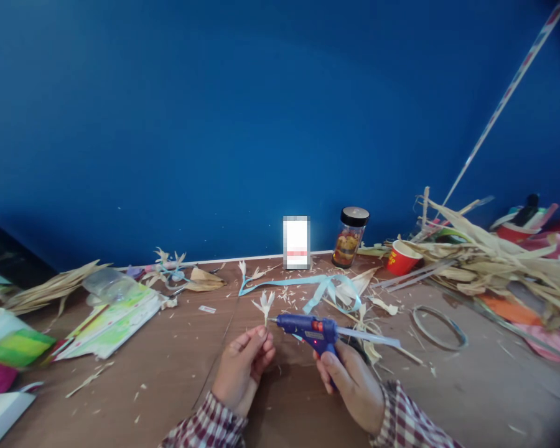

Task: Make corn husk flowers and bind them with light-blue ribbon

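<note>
Between the thumb and fingers of my left hand [246,367] is the thin stem of a small pale flower [264,303], held upright; it looks made of dried husk. My right hand [352,382] grips the handle of a blue glue gun [308,328], whose small red light shows. The nozzle points left and is at the flower's base, touching or nearly so. A clear glue stick [373,337] sticks out of the gun's back. Behind the gun a light blue ribbon [289,281] lies on the table, near husk scraps [354,287].
A jar with a black lid [349,239] and a red paper cup [401,258] stand at the back. Dried husks [490,255] pile up on the right beside a wire ring [438,328]. Painted paper [114,323] lies left on the brown table [168,386], before a blue wall.
</note>
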A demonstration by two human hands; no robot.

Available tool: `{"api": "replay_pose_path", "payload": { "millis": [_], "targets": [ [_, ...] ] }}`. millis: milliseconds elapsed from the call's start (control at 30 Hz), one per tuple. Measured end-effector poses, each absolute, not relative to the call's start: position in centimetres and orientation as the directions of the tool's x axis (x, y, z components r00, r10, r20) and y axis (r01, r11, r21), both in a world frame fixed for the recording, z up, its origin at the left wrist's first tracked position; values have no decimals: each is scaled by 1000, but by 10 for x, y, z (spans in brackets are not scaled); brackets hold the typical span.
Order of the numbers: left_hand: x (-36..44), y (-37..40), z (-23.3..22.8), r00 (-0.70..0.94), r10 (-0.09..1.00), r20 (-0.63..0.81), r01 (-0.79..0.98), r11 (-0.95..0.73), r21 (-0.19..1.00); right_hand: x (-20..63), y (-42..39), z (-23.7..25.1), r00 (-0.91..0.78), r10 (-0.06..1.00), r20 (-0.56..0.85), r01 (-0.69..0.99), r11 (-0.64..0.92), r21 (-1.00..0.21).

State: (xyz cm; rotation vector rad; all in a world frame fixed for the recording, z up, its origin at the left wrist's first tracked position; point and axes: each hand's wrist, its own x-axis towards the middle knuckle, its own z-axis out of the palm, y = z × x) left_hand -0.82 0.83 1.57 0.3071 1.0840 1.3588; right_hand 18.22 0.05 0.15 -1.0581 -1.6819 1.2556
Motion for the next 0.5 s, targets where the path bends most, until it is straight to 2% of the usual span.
{"api": "replay_pose_path", "payload": {
  "millis": [500],
  "targets": [
    [-8, 7, 16, -137, 882, -451, -634, 272, 724, 182, 1, 1, -357, 929, 97, 166, 166, -972]
  ]
}}
